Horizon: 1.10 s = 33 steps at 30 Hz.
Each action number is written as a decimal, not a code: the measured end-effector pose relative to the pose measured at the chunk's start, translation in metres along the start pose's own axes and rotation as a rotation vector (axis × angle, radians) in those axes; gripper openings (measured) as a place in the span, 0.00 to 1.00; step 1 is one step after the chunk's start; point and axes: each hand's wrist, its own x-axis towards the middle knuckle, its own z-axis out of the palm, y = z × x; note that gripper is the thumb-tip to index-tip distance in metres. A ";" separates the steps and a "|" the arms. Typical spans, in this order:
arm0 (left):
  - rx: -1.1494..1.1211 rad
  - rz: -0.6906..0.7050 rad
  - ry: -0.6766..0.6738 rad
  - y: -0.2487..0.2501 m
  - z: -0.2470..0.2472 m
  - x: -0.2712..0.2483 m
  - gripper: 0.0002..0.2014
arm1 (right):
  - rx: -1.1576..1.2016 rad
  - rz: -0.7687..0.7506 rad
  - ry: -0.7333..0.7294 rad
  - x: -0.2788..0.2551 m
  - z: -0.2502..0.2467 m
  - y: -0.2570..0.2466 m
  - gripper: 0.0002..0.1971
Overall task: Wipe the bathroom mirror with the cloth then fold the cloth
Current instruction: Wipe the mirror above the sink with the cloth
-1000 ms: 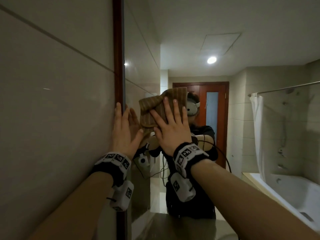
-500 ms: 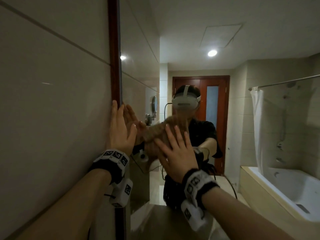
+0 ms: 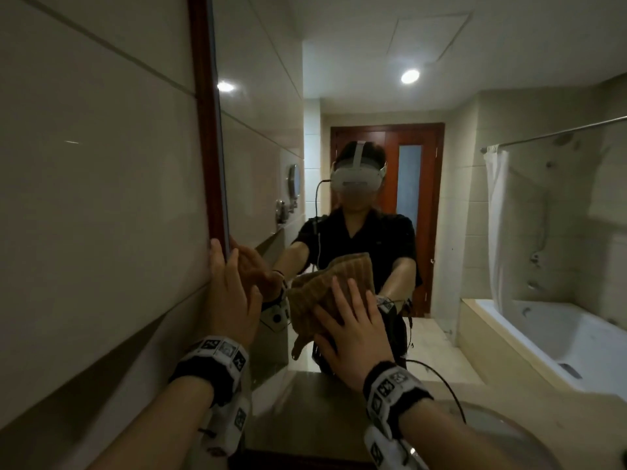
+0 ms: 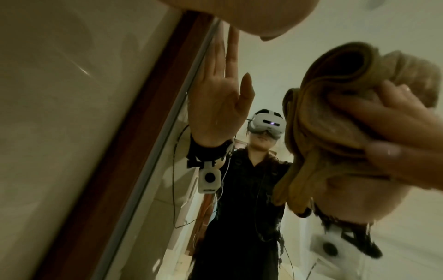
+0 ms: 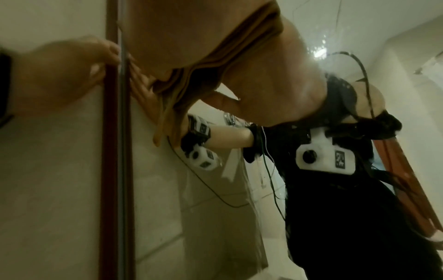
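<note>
The bathroom mirror (image 3: 356, 62) hangs in a dark wooden frame (image 3: 203, 130) on the tiled wall. A brown ribbed cloth (image 3: 322, 293) is bunched against the lower glass. My right hand (image 3: 356, 330) presses it flat with spread, straight fingers. The left wrist view shows the cloth (image 4: 323, 117) folded into thick rolls under those fingers (image 4: 395, 128). My left hand (image 3: 230, 293) lies flat and empty on the frame's edge and the glass, left of the cloth. In the right wrist view the cloth (image 5: 215, 62) hangs under my palm, beside the left hand (image 5: 59, 75).
A beige tiled wall (image 3: 95, 198) fills the left. Below my hands lie a dark countertop (image 3: 322, 418) and the rim of a basin (image 3: 502, 432). The mirror reflects a person, a red door, a shower curtain and a bathtub.
My right hand has slid the cloth down the mirror, from head height to the lower glass. My left hand has stayed flat on the frame.
</note>
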 end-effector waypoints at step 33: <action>-0.067 -0.064 -0.082 -0.037 0.020 -0.075 0.35 | 0.007 -0.038 0.104 0.008 0.019 -0.036 0.27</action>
